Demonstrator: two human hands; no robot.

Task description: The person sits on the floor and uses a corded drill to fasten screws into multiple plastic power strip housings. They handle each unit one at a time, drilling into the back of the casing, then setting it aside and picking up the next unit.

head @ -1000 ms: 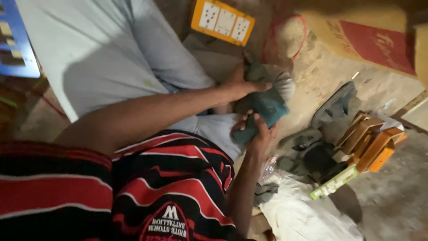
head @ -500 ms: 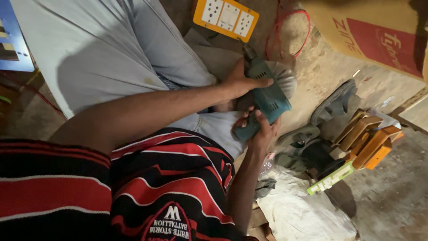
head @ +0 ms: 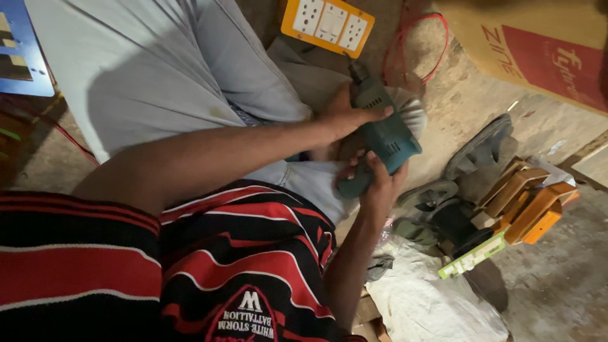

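A teal electric drill (head: 387,136) rests over my lap, its dark chuck pointing up toward an orange switchboard with white sockets (head: 327,25). My left hand (head: 351,117) reaches across from the left and closes over the drill's body. My right hand (head: 380,180) comes up from below and grips the drill's handle. I wear a red and black striped shirt and grey trousers. No bit is visible in the chuck.
A red wire (head: 421,54) loops beside the switchboard. A cardboard box (head: 538,44) lies at the top right. Grey sandals (head: 481,149), wooden blocks (head: 525,196), a small green-and-white box (head: 472,256) and a white sack (head: 430,297) lie on the dusty floor at the right.
The drill has turned in my hands, so its chuck now shows, pointing toward the switchboard. Both hands have kept their hold, and the view has shifted slightly.
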